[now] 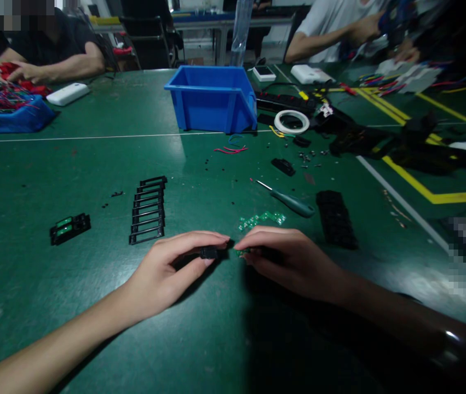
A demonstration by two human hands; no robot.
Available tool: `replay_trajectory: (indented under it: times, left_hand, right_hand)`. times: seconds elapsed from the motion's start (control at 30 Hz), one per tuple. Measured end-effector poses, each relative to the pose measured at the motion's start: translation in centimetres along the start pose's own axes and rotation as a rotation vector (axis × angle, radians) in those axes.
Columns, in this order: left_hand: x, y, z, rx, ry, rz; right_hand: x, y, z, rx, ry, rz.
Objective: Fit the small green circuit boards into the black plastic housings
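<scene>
My left hand [175, 262] is closed around a small black plastic part [209, 252], held between thumb and fingers. Just to its right, my right hand [286, 260] pinches a small green circuit board [241, 253]; the fingertips of both hands almost meet. Behind the right hand lies a cluster of little green circuit boards [262, 220]. A row of black plastic frames [148, 210] is laid out beyond the left hand. Farther left sits a black housing with green boards in it [69, 227]. A block of black parts [336, 219] lies to the right.
A green-handled screwdriver [292, 202] lies behind the small boards. Farther back are loose screws [306, 157], a roll of white tape [291, 122] and a blue bin [212, 104]. Two people work across the table, near a blue tray of wires [15, 117] and white connectors [411, 76].
</scene>
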State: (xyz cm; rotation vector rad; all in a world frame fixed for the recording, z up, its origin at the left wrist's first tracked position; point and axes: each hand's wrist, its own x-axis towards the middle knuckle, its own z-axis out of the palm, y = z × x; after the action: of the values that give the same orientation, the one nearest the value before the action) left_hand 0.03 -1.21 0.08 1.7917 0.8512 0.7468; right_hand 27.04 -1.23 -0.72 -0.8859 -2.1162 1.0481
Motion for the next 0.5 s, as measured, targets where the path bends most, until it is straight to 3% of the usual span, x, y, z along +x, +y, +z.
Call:
replay_trajectory:
  times: [0.5]
  left_hand:
    - [0.1, -0.15, 0.25, -0.101, -0.013, 0.014]
  right_hand:
    - [-0.03, 0.0, -0.01, -0.019, 0.005, 0.002]
